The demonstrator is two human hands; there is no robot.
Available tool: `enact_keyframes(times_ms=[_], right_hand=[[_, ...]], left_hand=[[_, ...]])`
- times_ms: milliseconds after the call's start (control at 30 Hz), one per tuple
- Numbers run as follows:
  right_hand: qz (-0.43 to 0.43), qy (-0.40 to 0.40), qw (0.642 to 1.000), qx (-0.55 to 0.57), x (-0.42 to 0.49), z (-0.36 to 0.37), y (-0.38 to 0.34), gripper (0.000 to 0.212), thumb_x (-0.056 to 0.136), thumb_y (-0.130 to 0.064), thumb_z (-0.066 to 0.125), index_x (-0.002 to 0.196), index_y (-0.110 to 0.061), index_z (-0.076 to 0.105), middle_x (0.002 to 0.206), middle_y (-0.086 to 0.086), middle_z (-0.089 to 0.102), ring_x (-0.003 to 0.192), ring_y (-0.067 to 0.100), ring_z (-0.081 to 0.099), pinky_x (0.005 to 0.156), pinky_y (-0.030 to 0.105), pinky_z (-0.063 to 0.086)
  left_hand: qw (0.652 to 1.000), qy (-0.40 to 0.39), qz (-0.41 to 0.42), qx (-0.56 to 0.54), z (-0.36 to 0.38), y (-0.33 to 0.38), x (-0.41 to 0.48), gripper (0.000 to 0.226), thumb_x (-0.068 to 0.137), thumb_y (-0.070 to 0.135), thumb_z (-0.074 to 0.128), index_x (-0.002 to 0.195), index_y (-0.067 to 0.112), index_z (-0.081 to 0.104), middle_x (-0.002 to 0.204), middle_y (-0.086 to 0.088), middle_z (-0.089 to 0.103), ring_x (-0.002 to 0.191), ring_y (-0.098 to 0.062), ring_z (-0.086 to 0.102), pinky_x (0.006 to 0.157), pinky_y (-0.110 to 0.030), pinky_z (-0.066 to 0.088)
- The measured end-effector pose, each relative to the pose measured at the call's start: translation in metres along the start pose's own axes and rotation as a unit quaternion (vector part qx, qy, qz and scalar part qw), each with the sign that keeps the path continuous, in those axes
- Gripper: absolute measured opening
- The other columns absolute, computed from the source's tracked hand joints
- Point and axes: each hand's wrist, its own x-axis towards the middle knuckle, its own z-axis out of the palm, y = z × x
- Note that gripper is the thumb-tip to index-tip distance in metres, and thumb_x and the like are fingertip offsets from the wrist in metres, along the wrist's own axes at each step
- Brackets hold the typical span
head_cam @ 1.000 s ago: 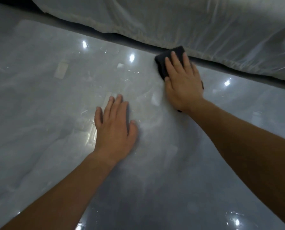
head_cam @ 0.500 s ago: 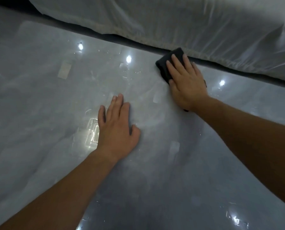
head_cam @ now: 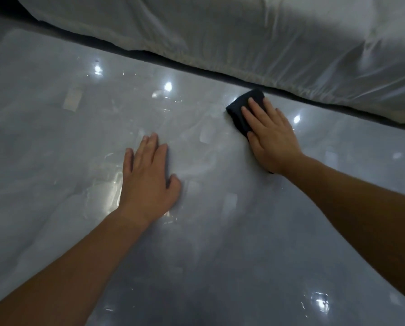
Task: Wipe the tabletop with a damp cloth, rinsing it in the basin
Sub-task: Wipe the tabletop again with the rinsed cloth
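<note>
The left hand (head_cam: 147, 177) lies flat, fingers straight, on the glossy grey tabletop (head_cam: 55, 161) near its middle. To the right, the right hand (head_cam: 271, 137) presses with flat fingers on the dark cloth (head_cam: 239, 111) close to the far edge, just beside a white sheet (head_cam: 243, 31) draped beyond it.

White sheet (head_cam: 243, 31), wrinkled, runs along counter (head_cam: 55, 142) far edge; dark gap under its hem.
</note>
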Motion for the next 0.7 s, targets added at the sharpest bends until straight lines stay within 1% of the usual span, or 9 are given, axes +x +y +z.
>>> enact_keyframes(times_ms=[67,200,233,300,367,433,500,600,700], right_hand=[[0.008,0.008,1.0,0.006,-0.013,0.006,-0.008,0.061,0.1,-0.04,0.023,0.159,-0.025,0.016,0.168,-0.001,0.008,0.155,0.025,-0.003,0.125,0.045,0.004],[-0.038,0.01,0.999,0.004,-0.082,0.014,0.015,0.06,0.099,-0.037,0.029,0.157,-0.021,0.029,0.166,0.001,0.019,0.155,0.027,0.007,0.124,0.047,0.014],[-0.021,0.004,1.0,0.008,-0.093,0.012,0.033,0.06,0.098,-0.038,0.03,0.156,-0.02,0.031,0.165,0.002,0.021,0.154,0.028,0.01,0.123,0.049,0.018],[0.055,0.01,0.998,0.016,-0.094,0.007,0.067,0.063,0.097,-0.041,0.027,0.156,-0.019,0.03,0.165,0.006,0.022,0.154,0.03,0.012,0.12,0.054,0.023],[0.149,0.023,0.988,0.029,-0.072,0.003,0.081,0.064,0.098,-0.042,0.025,0.158,-0.02,0.023,0.167,0.006,0.015,0.154,0.03,0.008,0.121,0.054,0.019],[0.19,0.038,0.98,0.042,-0.048,0.002,0.065,0.06,0.102,-0.036,0.029,0.159,-0.02,0.019,0.168,0.004,0.01,0.154,0.03,0.002,0.124,0.05,0.012],[0.132,0.05,0.989,0.044,-0.047,0.006,0.035,0.058,0.103,-0.033,0.03,0.159,-0.019,0.019,0.168,0.005,0.012,0.154,0.032,0.004,0.124,0.05,0.011],[-0.046,0.038,0.998,0.018,-0.099,0.026,-0.017,0.062,0.097,-0.035,0.031,0.156,-0.021,0.029,0.165,0.006,0.023,0.153,0.036,0.013,0.121,0.053,0.019],[-0.248,-0.017,0.968,-0.01,-0.187,0.043,-0.053,0.064,0.093,-0.035,0.04,0.155,-0.024,0.032,0.165,0.003,0.024,0.153,0.035,0.012,0.122,0.053,0.016]], left_hand=[[1.0,0.005,-0.003,0.003,0.003,0.003,-0.005,0.066,0.082,0.036,0.046,0.143,0.012,0.041,0.164,-0.013,0.021,0.153,-0.026,0.01,0.124,-0.049,0.003],[1.0,-0.007,0.001,-0.003,0.008,0.016,-0.026,0.061,0.081,0.036,0.052,0.138,0.018,0.046,0.161,-0.015,0.024,0.152,-0.03,0.014,0.123,-0.049,0.006],[1.0,-0.008,0.004,-0.004,0.01,0.019,-0.033,0.06,0.08,0.037,0.053,0.137,0.018,0.048,0.161,-0.015,0.025,0.152,-0.031,0.015,0.123,-0.049,0.006],[1.0,-0.008,0.01,0.0,0.016,0.027,-0.047,0.059,0.081,0.038,0.054,0.137,0.019,0.05,0.16,-0.016,0.026,0.151,-0.031,0.016,0.123,-0.048,0.006],[1.0,-0.007,0.014,0.0,0.022,0.036,-0.06,0.057,0.083,0.039,0.054,0.137,0.02,0.051,0.16,-0.015,0.027,0.151,-0.031,0.016,0.123,-0.047,0.006],[1.0,-0.006,0.011,-0.005,0.028,0.045,-0.072,0.056,0.084,0.039,0.053,0.137,0.021,0.05,0.16,-0.014,0.028,0.151,-0.029,0.016,0.124,-0.046,0.006],[1.0,-0.006,0.001,-0.004,0.034,0.052,-0.084,0.054,0.086,0.037,0.052,0.137,0.021,0.05,0.16,-0.013,0.028,0.151,-0.029,0.016,0.124,-0.047,0.007],[1.0,-0.002,-0.015,-0.002,0.038,0.057,-0.103,0.052,0.084,0.033,0.053,0.134,0.02,0.051,0.157,-0.014,0.032,0.15,-0.032,0.02,0.123,-0.05,0.012],[0.999,-0.006,-0.034,0.03,0.038,0.059,-0.124,0.052,0.084,0.039,0.049,0.134,0.024,0.05,0.158,-0.014,0.03,0.15,-0.035,0.017,0.12,-0.056,0.013]])
